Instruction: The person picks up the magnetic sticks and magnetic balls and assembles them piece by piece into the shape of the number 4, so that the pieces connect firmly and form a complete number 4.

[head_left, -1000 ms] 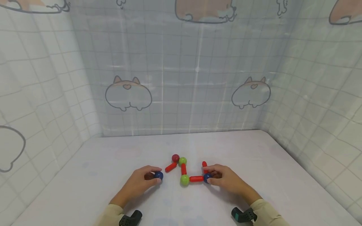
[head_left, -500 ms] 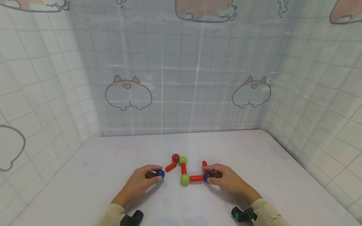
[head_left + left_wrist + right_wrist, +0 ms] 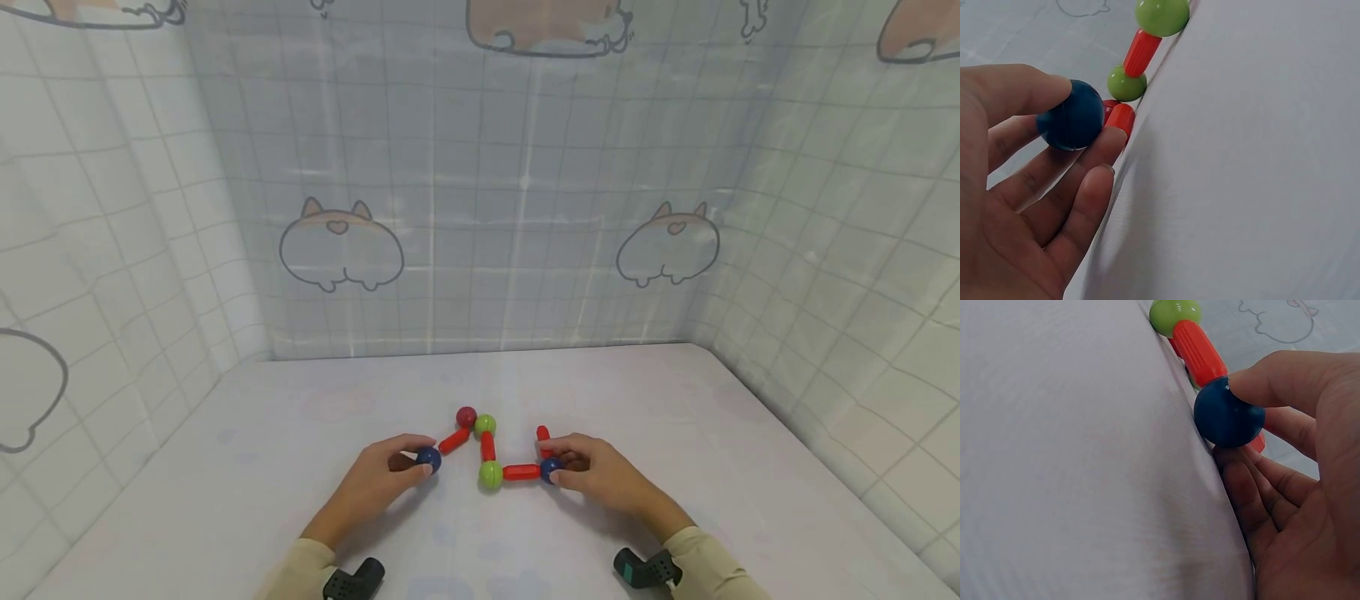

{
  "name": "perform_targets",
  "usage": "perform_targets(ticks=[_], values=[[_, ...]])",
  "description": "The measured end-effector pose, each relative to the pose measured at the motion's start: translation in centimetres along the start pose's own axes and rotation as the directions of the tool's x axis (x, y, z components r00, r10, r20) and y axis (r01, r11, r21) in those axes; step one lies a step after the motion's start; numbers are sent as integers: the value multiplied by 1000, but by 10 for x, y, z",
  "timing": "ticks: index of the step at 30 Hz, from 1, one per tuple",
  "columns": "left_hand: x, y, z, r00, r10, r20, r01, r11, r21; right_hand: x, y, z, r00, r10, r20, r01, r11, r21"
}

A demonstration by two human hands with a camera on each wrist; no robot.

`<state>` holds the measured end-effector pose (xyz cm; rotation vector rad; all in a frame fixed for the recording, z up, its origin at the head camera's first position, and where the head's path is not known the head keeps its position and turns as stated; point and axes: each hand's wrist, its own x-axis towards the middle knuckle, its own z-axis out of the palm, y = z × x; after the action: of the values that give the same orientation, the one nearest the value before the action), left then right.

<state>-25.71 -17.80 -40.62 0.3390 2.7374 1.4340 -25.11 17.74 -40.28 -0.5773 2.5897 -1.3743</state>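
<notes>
Between thumb and fingers my left hand pinches a dark blue ball. That ball is at the near end of a red rod; whether they touch I cannot tell. The rod's far end meets a dark red ball, beside a green ball. From there a second red rod runs to a nearer green ball, and a third red rod leads right to another blue ball. My right hand pinches this one. A short red rod points away from it, partly hidden by fingers.
The pieces lie on a white-covered table. A pale grid-patterned curtain with cartoon animals stands behind it and along both sides. Black devices are strapped at both wrists, over beige sleeves.
My left hand has moved slightly right and away from me, bringing its blue ball up to the near end of the left red rod. The right hand stays put.
</notes>
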Motion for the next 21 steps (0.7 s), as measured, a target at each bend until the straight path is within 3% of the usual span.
perform_targets(ticks=[11,21], values=[[-1,1,1,1000,-19,7,19,999,-47,1,1,1,1000,23,-5,-23,1000,-1],[0,5,2,996,13,84,0,987,-162,0,0,1,1000,25,-18,-26,1000,-9]])
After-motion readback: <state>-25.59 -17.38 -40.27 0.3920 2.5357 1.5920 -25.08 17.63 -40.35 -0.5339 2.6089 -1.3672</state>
